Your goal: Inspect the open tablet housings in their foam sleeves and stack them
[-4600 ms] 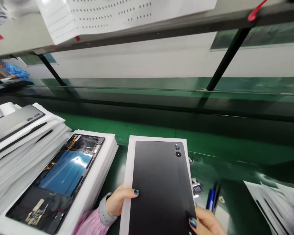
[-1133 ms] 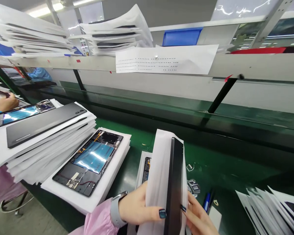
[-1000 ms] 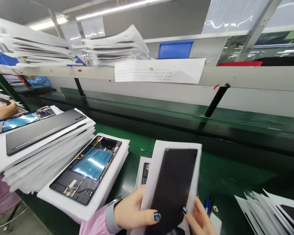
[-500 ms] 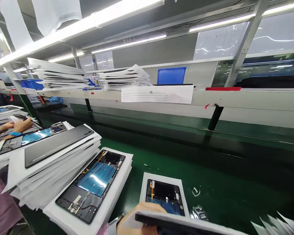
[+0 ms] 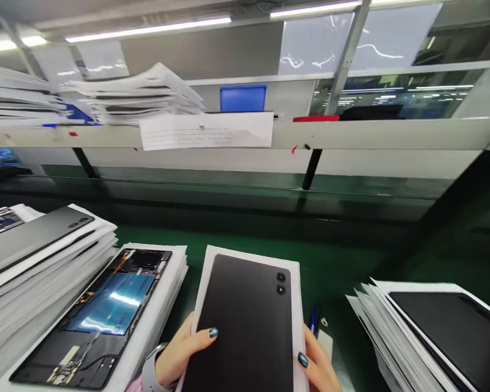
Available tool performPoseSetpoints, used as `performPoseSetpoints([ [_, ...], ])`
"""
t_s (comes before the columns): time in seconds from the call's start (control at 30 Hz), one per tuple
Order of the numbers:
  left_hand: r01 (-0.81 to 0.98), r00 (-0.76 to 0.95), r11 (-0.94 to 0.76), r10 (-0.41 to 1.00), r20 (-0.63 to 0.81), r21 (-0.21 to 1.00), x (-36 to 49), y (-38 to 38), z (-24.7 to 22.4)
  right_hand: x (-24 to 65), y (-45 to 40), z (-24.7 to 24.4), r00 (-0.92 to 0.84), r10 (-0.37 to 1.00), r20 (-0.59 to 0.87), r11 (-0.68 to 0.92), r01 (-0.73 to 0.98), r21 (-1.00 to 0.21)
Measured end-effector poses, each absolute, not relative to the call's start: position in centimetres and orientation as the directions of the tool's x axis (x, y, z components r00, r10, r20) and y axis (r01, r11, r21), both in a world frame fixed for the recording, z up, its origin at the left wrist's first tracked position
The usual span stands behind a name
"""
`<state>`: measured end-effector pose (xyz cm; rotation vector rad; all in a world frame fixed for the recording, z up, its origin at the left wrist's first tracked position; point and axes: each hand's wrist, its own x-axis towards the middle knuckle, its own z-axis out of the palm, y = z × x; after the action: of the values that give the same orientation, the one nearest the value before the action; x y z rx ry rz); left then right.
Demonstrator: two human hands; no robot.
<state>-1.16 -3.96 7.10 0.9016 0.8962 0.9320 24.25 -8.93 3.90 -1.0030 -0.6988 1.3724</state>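
A dark grey tablet (image 5: 245, 321) with two camera rings lies back side up on a white sheet, low in the middle of the view. My left hand (image 5: 183, 351) grips its left edge, thumb on the tablet. On the right edge my right hand (image 5: 318, 359) is closed round the sheet and tablet, its thumb at the border. To the left, an opened tablet (image 5: 102, 316) with a blue battery area rests on a stack of white sheets. At the right another stack (image 5: 379, 326) carries a dark tablet (image 5: 449, 326).
A grey tablet (image 5: 32, 239) tops a taller stack at the far left. Blue pens (image 5: 314, 320) lie beyond my right hand on the green table (image 5: 330, 256). A shelf (image 5: 371, 134) with papers and a blue bin (image 5: 243, 98) runs across the back.
The view has turned right. The tablet and sheet, earlier seen edge-on in one hand, now show their back face between both hands. The opened tablet that lay behind them is no longer visible.
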Motion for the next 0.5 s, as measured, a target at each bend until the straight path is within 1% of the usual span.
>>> performPoseSetpoints([
  [0.07,-0.291,0.428,0.454,0.849,-0.31,0.842,-1.2,-3.6,6.5,24.3,-8.8,4.8,0.074,0.984,-0.162,-0.094,-0.557,-0.825],
  [0.17,-0.262,0.532,0.573,0.757,-0.379,0.777,-1.4,-3.1,5.5,24.5,-8.8,5.4,0.14,0.97,-0.197,-0.067,-0.627,-0.776],
  [0.23,-0.23,0.558,0.623,0.714,-0.424,0.747,-1.7,-2.9,5.0,24.5,-8.9,5.2,0.176,0.955,-0.237,-0.071,-0.644,-0.762],
  [0.33,-0.195,0.53,0.648,0.701,-0.477,0.736,-2.0,-3.1,4.9,24.6,-9.4,4.7,0.178,0.94,-0.291,-0.1,-0.673,-0.733],
  [0.4,-0.19,0.513,0.634,0.715,-0.475,0.75,-2.0,-3.3,5.2,24.6,-9.6,4.6,0.178,0.933,-0.314,-0.11,-0.687,-0.718],
  [0.5,-0.168,0.512,0.616,0.722,-0.466,0.77,-1.8,-3.4,5.5,24.7,-9.8,4.7,0.182,0.928,-0.325,-0.123,-0.674,-0.728],
])
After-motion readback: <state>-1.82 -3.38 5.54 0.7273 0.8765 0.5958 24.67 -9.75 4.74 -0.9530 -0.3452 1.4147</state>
